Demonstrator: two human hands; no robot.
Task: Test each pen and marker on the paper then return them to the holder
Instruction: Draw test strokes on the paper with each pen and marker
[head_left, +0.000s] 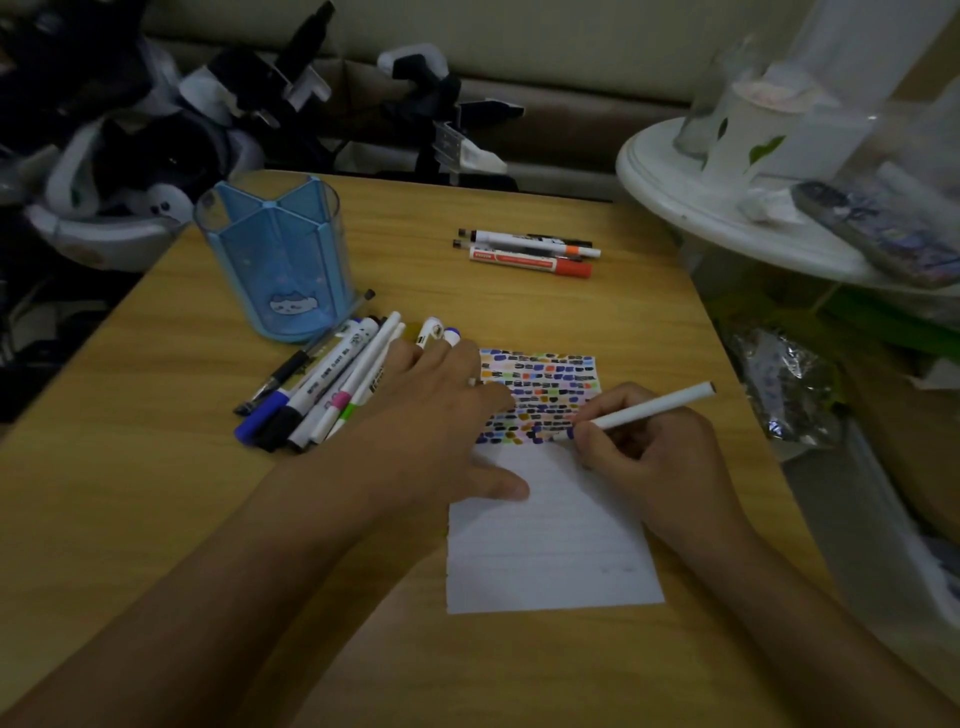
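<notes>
Head view is showing the blue holder (275, 260) standing with no pens in it on the desk (156, 493). Beside it a pile of pens (322, 384) is lying, waiting. The left hand (431, 410) is lying flat, pressing the paper (550, 535). The right hand (644, 447) is pinching a white marker (644, 410), making a mark. Three more markers (530, 252) are lying further back. Lots is still left.

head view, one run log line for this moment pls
right hand: marking paper with white pen | left hand: steadying paper | holder: empty
</notes>
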